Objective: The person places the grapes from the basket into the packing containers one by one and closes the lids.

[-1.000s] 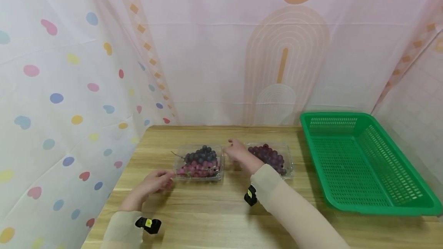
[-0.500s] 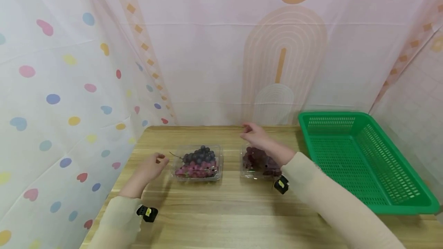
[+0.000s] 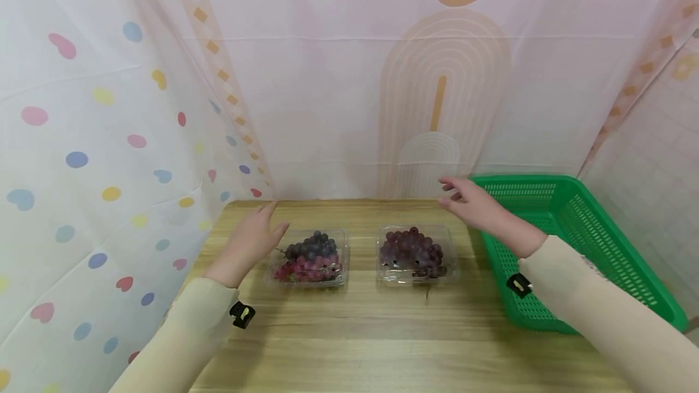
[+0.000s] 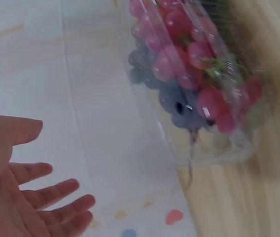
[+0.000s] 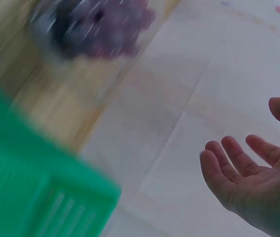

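Note:
My left hand [image 3: 248,241] is raised beside the left clear plastic box, fingers spread and holding nothing. That box [image 3: 343,259] contains dark grapes [image 3: 312,246] and pinkish-red grapes [image 3: 309,268]; a thin stem pokes out on its left. In the left wrist view the same red grapes [image 4: 199,54] show close through the plastic, with the left hand [image 4: 26,192] apart from them. To the right, a second clear box [image 3: 452,253] holds purple-red grapes [image 3: 409,250]. My right hand [image 3: 475,202] hovers between this box and the green basket, fingers relaxed; its palm is bare in the right wrist view.
The green perforated basket [image 3: 524,321] stands at the right of the wooden table [image 3: 349,338], partly behind my right forearm. A patterned cloth [image 3: 317,77] hangs along the table's back edge and left side.
My right hand has moved right, from between the boxes, past the right box to the basket's near-left corner. My left hand has left the left box's corner, rising and opening out.

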The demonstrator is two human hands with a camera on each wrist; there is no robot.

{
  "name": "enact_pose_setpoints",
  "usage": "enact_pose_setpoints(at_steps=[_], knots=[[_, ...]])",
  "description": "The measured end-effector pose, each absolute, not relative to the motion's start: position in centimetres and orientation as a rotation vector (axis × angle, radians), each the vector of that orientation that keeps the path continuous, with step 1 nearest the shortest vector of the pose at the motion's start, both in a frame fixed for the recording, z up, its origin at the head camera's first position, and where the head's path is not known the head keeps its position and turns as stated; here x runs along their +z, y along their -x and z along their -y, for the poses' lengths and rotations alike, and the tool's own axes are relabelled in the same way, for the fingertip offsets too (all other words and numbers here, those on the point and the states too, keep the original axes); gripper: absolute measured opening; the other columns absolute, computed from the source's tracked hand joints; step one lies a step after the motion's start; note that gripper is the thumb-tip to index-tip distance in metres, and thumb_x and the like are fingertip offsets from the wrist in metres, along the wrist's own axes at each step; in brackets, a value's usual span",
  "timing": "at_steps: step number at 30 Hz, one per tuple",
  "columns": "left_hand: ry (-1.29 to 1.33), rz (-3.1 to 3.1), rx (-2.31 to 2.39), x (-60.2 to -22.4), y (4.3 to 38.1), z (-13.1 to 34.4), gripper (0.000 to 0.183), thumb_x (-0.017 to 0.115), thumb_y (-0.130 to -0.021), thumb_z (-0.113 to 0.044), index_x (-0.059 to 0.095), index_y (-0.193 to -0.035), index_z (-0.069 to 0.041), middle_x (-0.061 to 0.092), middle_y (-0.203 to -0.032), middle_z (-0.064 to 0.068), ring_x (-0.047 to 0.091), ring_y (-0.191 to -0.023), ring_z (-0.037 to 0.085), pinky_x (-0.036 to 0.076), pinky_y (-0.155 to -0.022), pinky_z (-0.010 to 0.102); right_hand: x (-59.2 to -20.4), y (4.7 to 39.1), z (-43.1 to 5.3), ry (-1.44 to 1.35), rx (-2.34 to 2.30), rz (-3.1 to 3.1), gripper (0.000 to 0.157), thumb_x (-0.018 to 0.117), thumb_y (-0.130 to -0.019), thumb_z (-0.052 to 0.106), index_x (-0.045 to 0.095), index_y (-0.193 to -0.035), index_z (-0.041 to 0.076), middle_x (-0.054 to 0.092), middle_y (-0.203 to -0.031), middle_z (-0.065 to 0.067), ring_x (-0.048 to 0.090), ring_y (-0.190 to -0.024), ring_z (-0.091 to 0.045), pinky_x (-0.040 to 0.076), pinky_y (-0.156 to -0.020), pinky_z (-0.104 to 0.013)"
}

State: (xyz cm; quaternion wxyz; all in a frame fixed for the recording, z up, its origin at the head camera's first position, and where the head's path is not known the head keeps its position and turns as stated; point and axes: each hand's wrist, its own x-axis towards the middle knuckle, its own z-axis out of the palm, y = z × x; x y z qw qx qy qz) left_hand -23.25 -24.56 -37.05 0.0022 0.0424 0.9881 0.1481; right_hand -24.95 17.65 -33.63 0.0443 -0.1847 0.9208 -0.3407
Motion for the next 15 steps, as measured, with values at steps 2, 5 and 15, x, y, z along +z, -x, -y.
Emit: enact_pose_setpoints(at_steps=[2,5,15], knots=[[-0.165,-3.128,0.426,-36.7,23.7,23.7,0.066,0.046,-0.098,-0.039,0.024,-0.149,-0.003,0.033,-0.146,0.026,0.034,-0.132,0.045,0.031,-0.106,0.059,-33.4,24.6,-19.1,0.561,-0.956,-2.859,0.057,0.05,-0.099,0.028,0.031,-0.146,0.002,0.039,-0.14,-0.025,0.045,-0.119,-0.04,0.043,-0.093,-0.055],[-0.229,-3.155,0.413,-36.3,24.3,22.3,0.065,0.049,-0.098,-0.038,0.025,-0.15,-0.008,0.035,-0.147,0.022,0.036,-0.131,0.042,0.033,-0.106,0.057,-33.2,23.9,-21.2,0.553,-0.812,-2.933,0.059,0.05,-0.099,0.033,0.031,-0.146,0.003,0.036,-0.142,-0.025,0.04,-0.124,-0.042,0.039,-0.095,-0.059],[-0.62,-3.176,0.273,-35.1,25.0,18.5,0.071,0.053,-0.096,-0.038,0.017,-0.152,-0.013,0.022,-0.155,0.016,0.027,-0.139,0.037,0.027,-0.112,0.053,-33.8,21.2,-26.5,0.715,-0.352,-3.154,0.065,0.061,-0.092,0.03,0.035,-0.144,0.001,0.033,-0.145,-0.026,0.029,-0.13,-0.049,0.025,-0.101,-0.067]])
